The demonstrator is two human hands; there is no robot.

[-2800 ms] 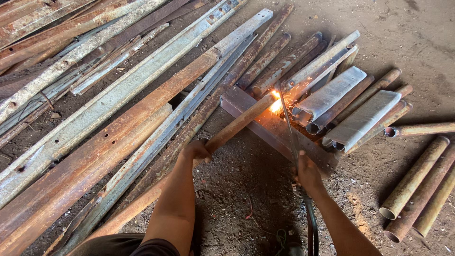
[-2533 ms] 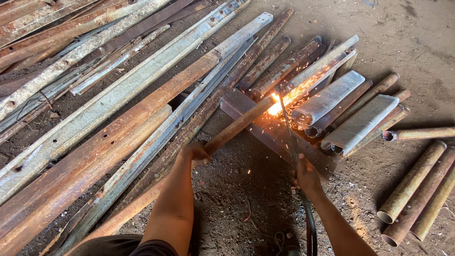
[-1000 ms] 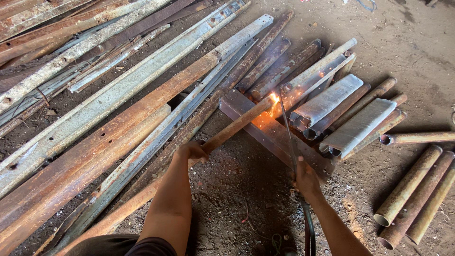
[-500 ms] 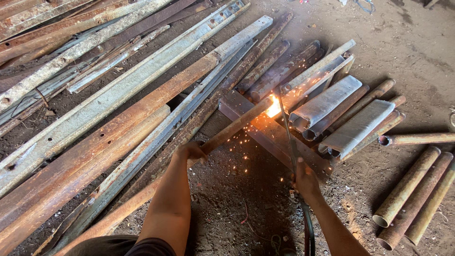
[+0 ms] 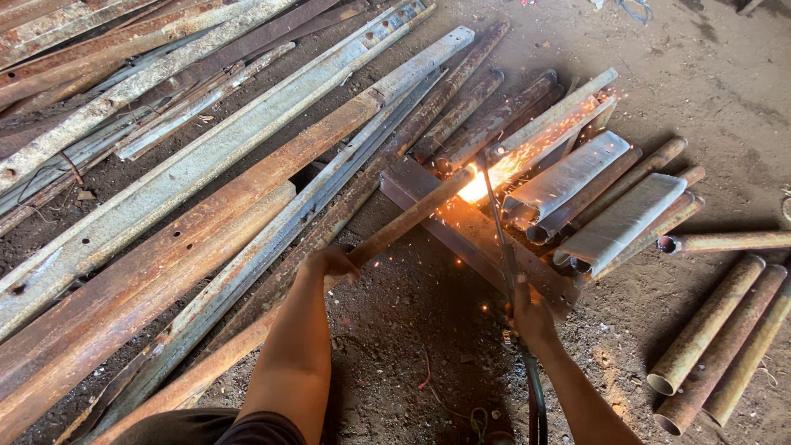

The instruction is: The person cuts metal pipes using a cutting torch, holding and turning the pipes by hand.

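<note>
Sparks now stream up and to the right from the glowing spot (image 5: 475,188), across the short tubes, where half a second ago they fell toward the dirt floor (image 5: 412,330); both hands sit almost where they were.

No packages, labels or signs show; everything in view is bare or rusted steel.

Left hand (image 5: 329,263) wraps its fingers around a rusty pipe (image 5: 404,221), pressed together on it. That pipe's long axis runs from lower left to upper right, its far end pointing up-right and resting on a flat steel beam (image 5: 461,235) that lies across the floor, running from upper left to lower right. The bright spot sits at the pipe's far end.

Right hand (image 5: 532,313) is closed around the handle of a thin rod (image 5: 497,222), which rises nearly straight up the picture, leaning slightly left, with its tip at the glow. A dark cable (image 5: 537,404) drops from the hand toward the bottom edge.

Beyond the beam lies a fan of short tubes (image 5: 568,177), round and flattened, pointing up-right. Three loose pipes (image 5: 717,338) lie well apart at the right, and one more (image 5: 725,241) lies almost level above them. Long rusted posts (image 5: 165,214) fill the left side, all slanting lower left to upper right.
</note>
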